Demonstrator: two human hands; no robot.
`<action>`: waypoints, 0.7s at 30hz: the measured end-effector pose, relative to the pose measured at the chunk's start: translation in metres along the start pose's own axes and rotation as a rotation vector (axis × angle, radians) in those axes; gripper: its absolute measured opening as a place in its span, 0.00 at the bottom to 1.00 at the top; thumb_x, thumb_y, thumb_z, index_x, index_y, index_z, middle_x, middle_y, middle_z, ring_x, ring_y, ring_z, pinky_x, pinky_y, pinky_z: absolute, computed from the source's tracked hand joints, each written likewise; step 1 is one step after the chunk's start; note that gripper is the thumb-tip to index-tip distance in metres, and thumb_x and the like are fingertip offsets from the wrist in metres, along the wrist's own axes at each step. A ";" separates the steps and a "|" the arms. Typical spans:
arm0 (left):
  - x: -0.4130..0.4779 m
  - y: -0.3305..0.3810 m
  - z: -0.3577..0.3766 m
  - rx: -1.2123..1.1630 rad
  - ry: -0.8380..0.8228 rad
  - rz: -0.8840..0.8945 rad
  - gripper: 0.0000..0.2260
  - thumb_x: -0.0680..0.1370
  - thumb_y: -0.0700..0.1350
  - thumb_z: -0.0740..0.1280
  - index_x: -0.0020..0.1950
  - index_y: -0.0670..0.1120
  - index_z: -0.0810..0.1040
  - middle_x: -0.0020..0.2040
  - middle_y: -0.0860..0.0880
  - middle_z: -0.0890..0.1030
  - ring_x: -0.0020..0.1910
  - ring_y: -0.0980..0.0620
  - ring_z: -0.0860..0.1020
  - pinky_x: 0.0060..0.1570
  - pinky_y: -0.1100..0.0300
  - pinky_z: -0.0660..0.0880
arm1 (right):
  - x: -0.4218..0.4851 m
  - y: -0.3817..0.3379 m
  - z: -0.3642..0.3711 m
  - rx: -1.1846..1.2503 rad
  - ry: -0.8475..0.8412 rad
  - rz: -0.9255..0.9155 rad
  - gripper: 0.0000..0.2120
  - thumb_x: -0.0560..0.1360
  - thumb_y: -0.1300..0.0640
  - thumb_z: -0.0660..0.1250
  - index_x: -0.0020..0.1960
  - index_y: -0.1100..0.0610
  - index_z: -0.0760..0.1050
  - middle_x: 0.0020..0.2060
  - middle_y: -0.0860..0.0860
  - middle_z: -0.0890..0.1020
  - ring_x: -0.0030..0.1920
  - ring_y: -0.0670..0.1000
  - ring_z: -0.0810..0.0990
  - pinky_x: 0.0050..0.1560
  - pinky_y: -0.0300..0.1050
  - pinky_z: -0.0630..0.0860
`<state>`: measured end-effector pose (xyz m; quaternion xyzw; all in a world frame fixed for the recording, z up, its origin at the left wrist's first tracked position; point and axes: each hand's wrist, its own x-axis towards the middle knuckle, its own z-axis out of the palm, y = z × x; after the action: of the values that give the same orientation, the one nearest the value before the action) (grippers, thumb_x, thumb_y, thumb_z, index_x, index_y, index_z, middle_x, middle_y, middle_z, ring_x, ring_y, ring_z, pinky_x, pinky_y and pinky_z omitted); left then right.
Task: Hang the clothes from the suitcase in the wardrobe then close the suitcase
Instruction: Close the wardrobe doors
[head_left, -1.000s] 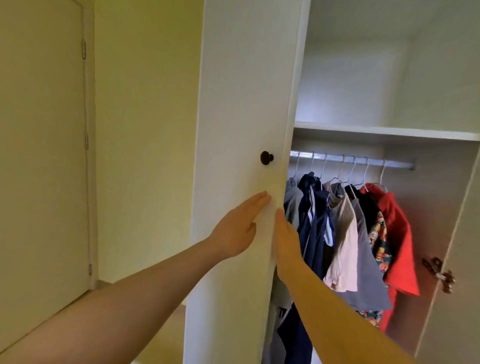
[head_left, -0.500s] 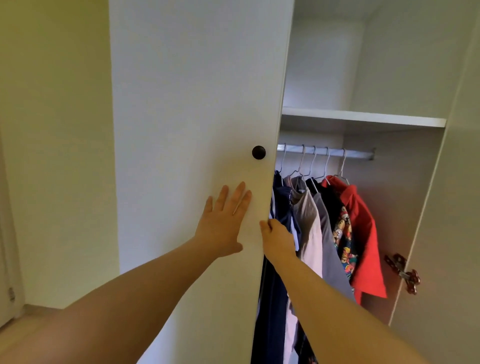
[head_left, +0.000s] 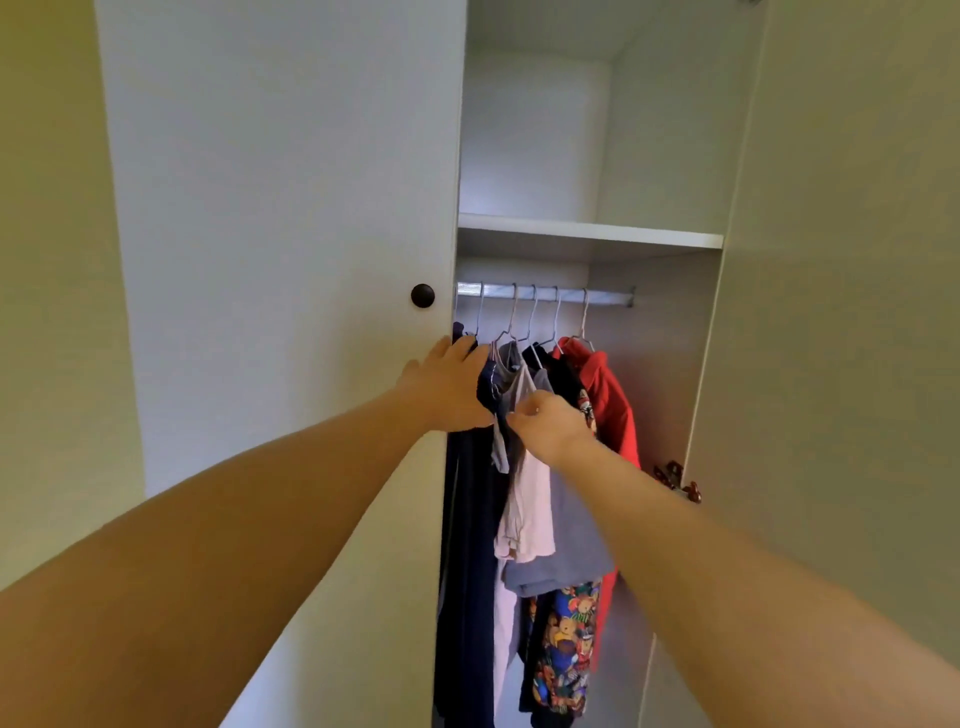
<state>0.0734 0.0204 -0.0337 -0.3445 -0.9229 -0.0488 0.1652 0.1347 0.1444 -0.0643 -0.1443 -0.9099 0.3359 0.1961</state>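
Left door (head_left: 285, 208) of the wardrobe (head_left: 670, 156) stands part-open, black knob (head_left: 422, 295) near its free edge. My left hand (head_left: 447, 387) lies across that edge just below the knob. Its fingers are fairly straight, tips on the shoulder of the navy garment (head_left: 467, 519), w/ no curl round it that I can see, so I log it as released, pressing only. The clothes (head_left: 576, 551) hang bunched at the left end of the rail (head_left: 545, 294), under the shelf (head_left: 587, 234); the suitcase is out of view. Rail axis: horiz., left-right. Wire hangers (head_left: 511, 322): hooks up over the rail. Each garment's long axis is vert., hem down, shoulders edge-on to me. Handling, my est.: all pieces are soft, light and limp, w/ no stiffness to push against, and thin cloth may slide off the wire. Take hold at the hanger neck, or at the shoulder seam over the wire, not mid-cloth. Pale shirt (head_left: 527, 509) hangs next, touching the navy one. My right hand (head_left: 545, 423) is in front of it w/ fingers curled in, tips close together at a cloth edge. I cannot tell whether it pinches fabric or nothing. Further right are the patterned piece (head_left: 563, 649) low down, then the red garment (head_left: 608, 400), last on the rail. Then a hinge (head_left: 675, 480) and the right door (head_left: 831, 364), swung toward me.
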 end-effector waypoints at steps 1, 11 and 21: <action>0.000 0.011 -0.007 -0.017 0.023 0.027 0.39 0.75 0.55 0.66 0.77 0.46 0.47 0.78 0.47 0.48 0.76 0.45 0.48 0.71 0.43 0.59 | -0.006 0.001 -0.013 -0.016 0.035 -0.007 0.14 0.78 0.56 0.60 0.59 0.63 0.74 0.57 0.59 0.78 0.52 0.56 0.74 0.48 0.41 0.67; -0.020 0.129 -0.033 -0.103 0.111 0.186 0.23 0.76 0.50 0.64 0.69 0.44 0.68 0.67 0.44 0.69 0.70 0.46 0.61 0.63 0.50 0.66 | -0.111 0.041 -0.141 0.003 0.593 0.071 0.12 0.76 0.60 0.57 0.56 0.58 0.76 0.54 0.58 0.80 0.56 0.60 0.77 0.54 0.47 0.73; -0.049 0.191 -0.031 -0.086 0.129 0.244 0.24 0.77 0.51 0.63 0.71 0.48 0.66 0.70 0.46 0.66 0.73 0.47 0.57 0.67 0.50 0.63 | -0.177 0.094 -0.211 0.104 1.073 0.351 0.24 0.75 0.55 0.59 0.71 0.55 0.62 0.70 0.54 0.65 0.69 0.57 0.63 0.68 0.52 0.58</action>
<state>0.2407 0.1283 -0.0253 -0.4572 -0.8586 -0.0897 0.2137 0.3992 0.2604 -0.0259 -0.4340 -0.6274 0.2873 0.5793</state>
